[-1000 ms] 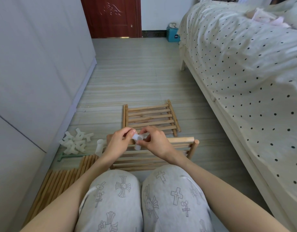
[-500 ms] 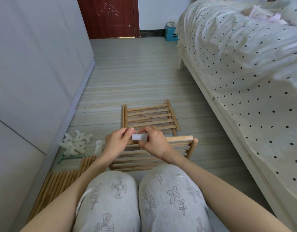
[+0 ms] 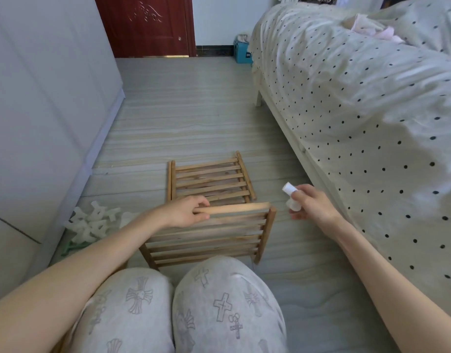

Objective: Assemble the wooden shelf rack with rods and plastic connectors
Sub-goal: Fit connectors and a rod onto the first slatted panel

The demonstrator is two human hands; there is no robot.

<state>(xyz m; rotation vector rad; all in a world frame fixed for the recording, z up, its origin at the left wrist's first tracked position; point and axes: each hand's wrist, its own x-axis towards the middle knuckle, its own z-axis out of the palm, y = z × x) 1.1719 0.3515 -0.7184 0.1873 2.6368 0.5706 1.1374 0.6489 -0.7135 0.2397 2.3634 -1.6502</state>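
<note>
Near shelf panel [image 3: 206,240]: slatted wood, tilted up off the floor before the knees, top rail gripped.
Far shelf panel [image 3: 210,180]: slatted, laid flat beyond.
Held connector [image 3: 290,197]: white plastic, raised right of the near panel.
Connector pile [image 3: 92,224]: white, heaped at left.

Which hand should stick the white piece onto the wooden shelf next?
Probably the right hand: it already pinches the white connector near the shelf panel's free corner, while the left hand grips the top rod.

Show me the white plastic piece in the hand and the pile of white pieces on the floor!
white plastic piece [image 3: 288,187], head view, its top end.
pile of white pieces [image 3: 92,224], head view, pile's middle.
</note>
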